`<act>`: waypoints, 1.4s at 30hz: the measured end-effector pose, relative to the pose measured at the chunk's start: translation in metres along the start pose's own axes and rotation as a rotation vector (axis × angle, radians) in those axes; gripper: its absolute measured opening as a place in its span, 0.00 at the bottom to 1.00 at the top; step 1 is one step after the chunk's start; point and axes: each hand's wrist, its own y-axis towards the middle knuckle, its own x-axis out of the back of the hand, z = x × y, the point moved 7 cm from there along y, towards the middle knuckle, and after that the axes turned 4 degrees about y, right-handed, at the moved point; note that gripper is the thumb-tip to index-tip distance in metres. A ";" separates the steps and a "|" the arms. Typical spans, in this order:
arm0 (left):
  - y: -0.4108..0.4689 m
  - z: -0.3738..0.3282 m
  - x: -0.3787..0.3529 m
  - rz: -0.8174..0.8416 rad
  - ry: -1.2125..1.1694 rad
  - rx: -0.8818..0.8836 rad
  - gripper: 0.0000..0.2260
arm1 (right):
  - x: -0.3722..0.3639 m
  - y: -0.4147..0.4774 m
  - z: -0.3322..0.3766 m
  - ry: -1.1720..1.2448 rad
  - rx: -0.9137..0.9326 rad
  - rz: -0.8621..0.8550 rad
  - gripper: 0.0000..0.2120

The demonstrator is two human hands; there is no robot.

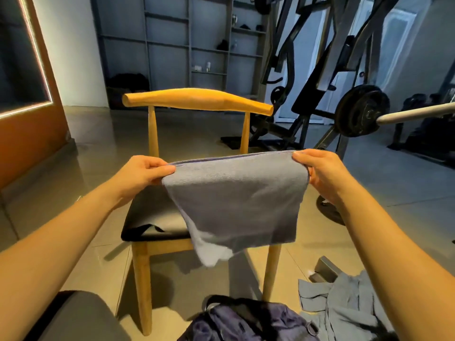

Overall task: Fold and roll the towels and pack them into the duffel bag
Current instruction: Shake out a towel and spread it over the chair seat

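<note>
Glossy tiled floor runs through this gym room. Nearest, in front of the chair's front legs, a dark navy duffel bag (246, 323) lies slumped with a black strap over it; whether anything is inside I cannot tell. Just right of the bag, a blue-grey cloth heap (344, 306) lies crumpled on the tiles.

Above the bag, in front of the chair seat, the grey towel (236, 198) hangs in the air. The left hand (140, 173) pinches one top corner and the right hand (320, 171) the other. Its doubled top edge runs side to side across the wooden chair (197, 102), rising slightly to the right. The towel hangs downward, its left bottom corner lowest, past the seat's front edge.

Left of the chair is bare tile. Right of it and behind stand a weight machine (320, 57) and a loaded barbell plate (359, 112). Grey shelves (187, 45) line the wall behind the chair.
</note>
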 end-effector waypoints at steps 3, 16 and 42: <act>-0.009 -0.013 0.020 -0.019 0.008 -0.022 0.10 | -0.002 -0.008 0.017 -0.040 0.054 -0.062 0.08; -0.006 -0.034 0.041 0.026 -0.045 -0.046 0.17 | -0.024 0.000 0.043 0.147 0.083 0.167 0.07; 0.218 0.195 0.001 -0.065 0.410 0.380 0.14 | -0.123 0.239 -0.186 -0.404 -0.321 -0.075 0.07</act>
